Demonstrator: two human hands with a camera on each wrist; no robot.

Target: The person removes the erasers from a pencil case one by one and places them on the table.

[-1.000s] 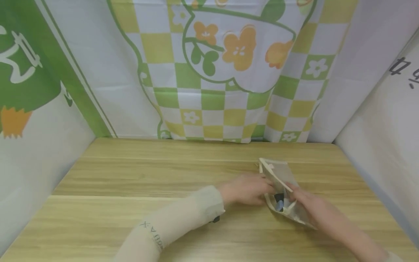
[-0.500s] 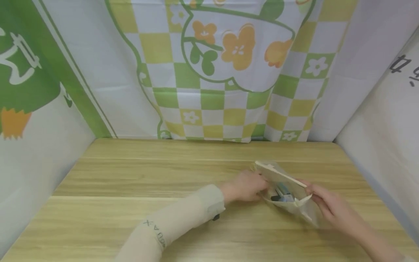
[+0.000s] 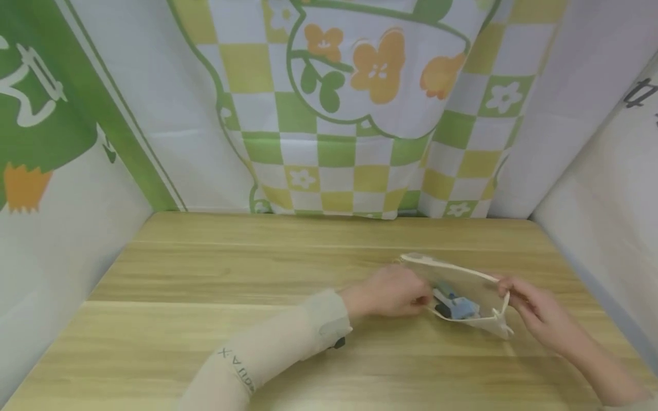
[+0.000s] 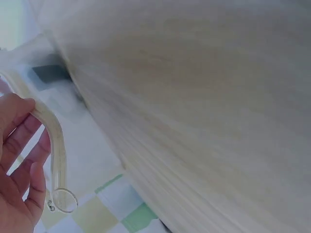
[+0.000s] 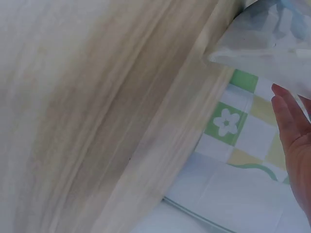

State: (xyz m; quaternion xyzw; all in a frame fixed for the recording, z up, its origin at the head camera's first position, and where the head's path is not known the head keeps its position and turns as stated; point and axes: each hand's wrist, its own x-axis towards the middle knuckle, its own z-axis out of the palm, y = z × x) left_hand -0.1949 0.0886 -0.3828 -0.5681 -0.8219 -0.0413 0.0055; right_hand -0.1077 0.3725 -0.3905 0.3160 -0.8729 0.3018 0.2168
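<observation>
A translucent zip pouch (image 3: 485, 325) with a cream zipper edge (image 4: 58, 145) stands open at the right of the table in the head view. Inside lie a light blue item (image 3: 464, 309) and a dark one (image 3: 442, 310), their kinds unclear. My left hand (image 3: 393, 291) pinches the pouch's mouth at its left side. At the opposite corner, my right hand (image 3: 540, 311) holds the rim between thumb and fingers. A clear ring (image 4: 76, 199) hangs at the zipper's end in the left wrist view. The right wrist view catches the pouch's clear side above the fingers.
The wooden table (image 3: 221, 274) reaches back to a checked green and yellow curtain (image 3: 334, 151). White walls (image 3: 612, 188) flank it on both sides. A small black object (image 3: 339, 342) shows beneath the left sleeve cuff.
My right hand has moved right and drawn the pouch's rim with it. The mouth is spread wider, and more of the contents shows. My left hand has stayed at the left side.
</observation>
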